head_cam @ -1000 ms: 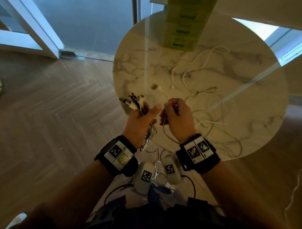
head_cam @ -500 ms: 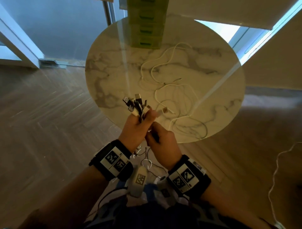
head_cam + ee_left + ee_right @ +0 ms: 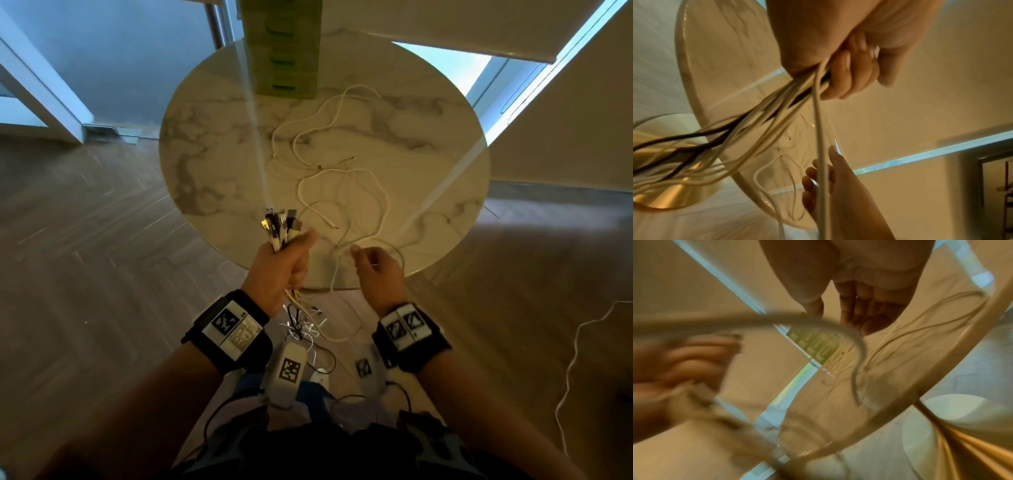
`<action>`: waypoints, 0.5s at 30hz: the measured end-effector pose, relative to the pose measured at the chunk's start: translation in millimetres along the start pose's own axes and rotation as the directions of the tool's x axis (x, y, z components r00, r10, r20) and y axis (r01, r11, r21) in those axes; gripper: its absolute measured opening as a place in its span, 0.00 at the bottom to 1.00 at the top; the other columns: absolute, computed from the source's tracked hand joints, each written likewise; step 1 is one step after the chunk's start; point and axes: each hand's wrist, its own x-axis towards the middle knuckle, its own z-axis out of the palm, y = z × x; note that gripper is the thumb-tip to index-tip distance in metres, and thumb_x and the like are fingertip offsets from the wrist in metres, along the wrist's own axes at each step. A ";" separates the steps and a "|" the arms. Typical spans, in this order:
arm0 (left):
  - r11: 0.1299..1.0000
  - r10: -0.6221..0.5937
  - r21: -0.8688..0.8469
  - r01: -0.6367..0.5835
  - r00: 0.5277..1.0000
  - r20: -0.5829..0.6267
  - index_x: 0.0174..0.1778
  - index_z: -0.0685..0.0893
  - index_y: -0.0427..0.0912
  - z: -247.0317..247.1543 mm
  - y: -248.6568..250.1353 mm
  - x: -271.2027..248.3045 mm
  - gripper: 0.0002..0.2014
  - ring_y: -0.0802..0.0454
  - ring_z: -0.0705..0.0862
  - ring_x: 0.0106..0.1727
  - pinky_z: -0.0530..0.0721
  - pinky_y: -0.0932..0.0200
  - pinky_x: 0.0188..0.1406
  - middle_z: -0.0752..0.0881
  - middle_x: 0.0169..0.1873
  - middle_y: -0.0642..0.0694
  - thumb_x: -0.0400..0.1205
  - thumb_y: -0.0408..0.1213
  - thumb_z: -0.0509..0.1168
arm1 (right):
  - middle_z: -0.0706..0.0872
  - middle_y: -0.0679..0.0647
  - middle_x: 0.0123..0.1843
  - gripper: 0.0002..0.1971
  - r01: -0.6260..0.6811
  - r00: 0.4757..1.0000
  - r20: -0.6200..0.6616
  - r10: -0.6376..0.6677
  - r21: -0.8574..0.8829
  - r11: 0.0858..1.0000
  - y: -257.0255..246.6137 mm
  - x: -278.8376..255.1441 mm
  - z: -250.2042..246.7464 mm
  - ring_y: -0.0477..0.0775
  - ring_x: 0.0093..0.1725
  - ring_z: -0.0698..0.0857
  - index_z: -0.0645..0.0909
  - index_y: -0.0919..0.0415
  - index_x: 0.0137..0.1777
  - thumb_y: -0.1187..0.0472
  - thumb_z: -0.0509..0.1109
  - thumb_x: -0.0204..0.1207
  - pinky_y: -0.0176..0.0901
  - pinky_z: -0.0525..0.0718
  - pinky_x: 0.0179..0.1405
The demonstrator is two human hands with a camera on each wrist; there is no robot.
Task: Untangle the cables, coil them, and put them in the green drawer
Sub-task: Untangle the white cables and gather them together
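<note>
My left hand [image 3: 291,255] grips a bundle of white and black cables [image 3: 756,116] in a fist. Their connector ends [image 3: 279,222] stick up above the thumb, and the rest hangs down past the wrist. My right hand [image 3: 375,269] hovers to the right of it over the table's near edge, fingers loosely spread and holding nothing. One white cable [image 3: 821,154] drops from the left fist past the right hand's fingers [image 3: 812,177]. More loose white cables [image 3: 342,171] lie tangled on the round marble table [image 3: 205,154]. The green drawer unit [image 3: 284,68] stands at the table's far edge, drawers closed.
Another white cable [image 3: 575,359] trails on the wooden floor at the right. The table's gold base [image 3: 663,186] is below the top. A glass door frame [image 3: 44,96] is at the left, and a wall with windows is at the right.
My right hand has come off the bundle and moved right, away from the left hand. The left hand still grips the cable ends. The head view has shifted.
</note>
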 end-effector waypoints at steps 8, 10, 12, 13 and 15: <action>0.979 -0.134 0.161 0.124 0.990 0.054 0.23 0.65 0.50 26.4 -11.5 -4.0 0.22 0.58 0.56 0.16 0.54 0.68 0.16 0.62 0.15 0.54 0.80 0.43 0.66 | 0.85 0.58 0.50 0.21 -0.136 0.968 0.121 0.220 -0.483 0.865 -0.7 76.8 4.8 0.62 0.47 0.84 0.81 0.65 0.51 0.45 0.66 0.74 0.44 0.76 0.37; 0.968 -0.149 0.206 0.142 0.989 0.015 0.22 0.65 0.49 27.9 -10.4 0.3 0.23 0.58 0.57 0.16 0.55 0.68 0.17 0.63 0.15 0.53 0.79 0.43 0.67 | 0.86 0.62 0.54 0.14 -0.168 0.966 0.106 0.235 -0.430 0.887 3.6 81.9 0.8 0.63 0.50 0.84 0.81 0.67 0.48 0.53 0.66 0.76 0.45 0.77 0.40; 0.969 -0.133 0.206 0.137 0.991 -0.030 0.20 0.67 0.48 26.9 -8.6 7.1 0.23 0.58 0.59 0.14 0.57 0.69 0.15 0.68 0.15 0.51 0.79 0.44 0.68 | 0.85 0.64 0.59 0.15 -0.239 0.956 0.088 0.280 -0.322 0.916 9.4 85.9 2.5 0.63 0.57 0.84 0.81 0.68 0.57 0.58 0.66 0.77 0.43 0.76 0.43; 0.970 -0.121 0.208 0.129 0.991 -0.054 0.19 0.70 0.46 26.9 -7.2 10.5 0.23 0.58 0.61 0.13 0.58 0.69 0.15 0.73 0.16 0.49 0.79 0.44 0.68 | 0.84 0.63 0.61 0.17 -0.266 0.953 0.069 0.296 -0.282 0.922 11.7 87.8 3.7 0.63 0.59 0.83 0.79 0.68 0.61 0.59 0.66 0.77 0.41 0.75 0.42; 0.967 -0.107 0.222 0.128 0.989 -0.104 0.23 0.78 0.41 28.3 -4.5 18.2 0.20 0.59 0.63 0.13 0.61 0.69 0.15 0.84 0.24 0.46 0.79 0.46 0.67 | 0.82 0.63 0.63 0.19 -0.323 0.943 0.019 0.332 -0.192 0.927 12.4 86.7 3.5 0.62 0.61 0.82 0.77 0.67 0.65 0.61 0.66 0.76 0.40 0.73 0.36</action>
